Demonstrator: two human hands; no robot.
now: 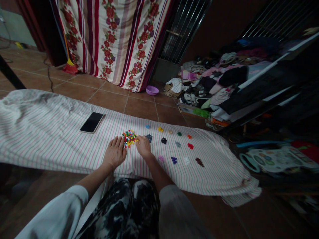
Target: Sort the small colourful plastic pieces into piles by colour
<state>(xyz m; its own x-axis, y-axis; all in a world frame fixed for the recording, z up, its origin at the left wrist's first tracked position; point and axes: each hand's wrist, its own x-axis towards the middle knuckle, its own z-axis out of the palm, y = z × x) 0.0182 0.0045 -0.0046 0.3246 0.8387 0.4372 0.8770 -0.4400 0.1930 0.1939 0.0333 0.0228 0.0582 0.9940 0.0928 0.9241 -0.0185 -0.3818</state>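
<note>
Many tiny pieces (129,137), brightly multicoloured

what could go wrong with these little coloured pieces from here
The right hand is right beside the blue-grey pile, so it might nudge some pieces into the mixed pile. Everything lies loose on a rumpled striped cloth, so a tug could scatter the piles.

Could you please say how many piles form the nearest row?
4, left to right: pink pile, purple pile, white pile, brown pile; the right arm may hide more.
</note>
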